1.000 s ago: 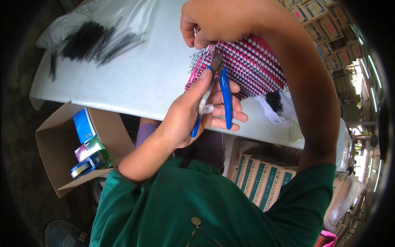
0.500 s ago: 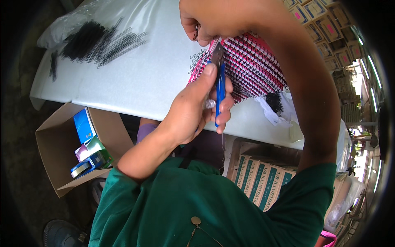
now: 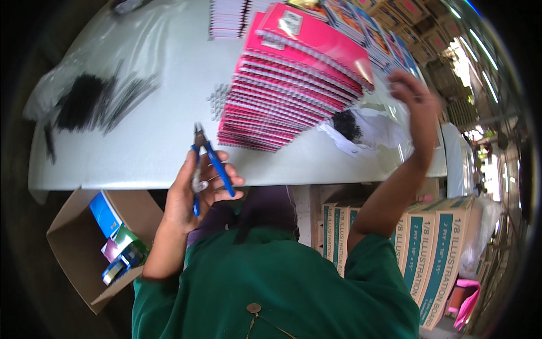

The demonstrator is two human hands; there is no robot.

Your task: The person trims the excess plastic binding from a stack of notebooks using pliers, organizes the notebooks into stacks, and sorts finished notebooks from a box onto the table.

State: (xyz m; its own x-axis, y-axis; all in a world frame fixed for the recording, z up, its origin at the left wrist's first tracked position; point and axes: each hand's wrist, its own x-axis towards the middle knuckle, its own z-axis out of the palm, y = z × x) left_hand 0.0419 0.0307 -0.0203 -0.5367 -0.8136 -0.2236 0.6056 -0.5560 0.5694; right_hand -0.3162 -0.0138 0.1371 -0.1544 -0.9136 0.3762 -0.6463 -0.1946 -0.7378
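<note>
Blue-handled cutting pliers [image 3: 215, 164] lie in my left hand [image 3: 189, 192], which is closed around them. Their jaws point away from me and the handles are spread apart. Beyond them, a fanned stack of pink-covered notebooks [image 3: 324, 37] rests on the table, with spiral coils along the near edges. Pale, blurred coil ends [image 3: 218, 101] show at the stack's left side. My right hand [image 3: 416, 104] is raised right of the notebooks, somewhat blurred, its fingers loosely bent and apart with nothing visible in them.
Loose black coils [image 3: 84, 104] lie on the table's left. A white bag with black bits [image 3: 347, 125] sits right of the stack. More notebooks [image 3: 227, 20] and colourful books [image 3: 347, 20] stand behind. Below the table are an open carton [image 3: 65, 248] and packed boxes [image 3: 435, 248].
My right hand has left the notebooks and swung right. My left hand has drawn the pliers back, down and left, and their handles are now spread. More of the notebook stack shows.
</note>
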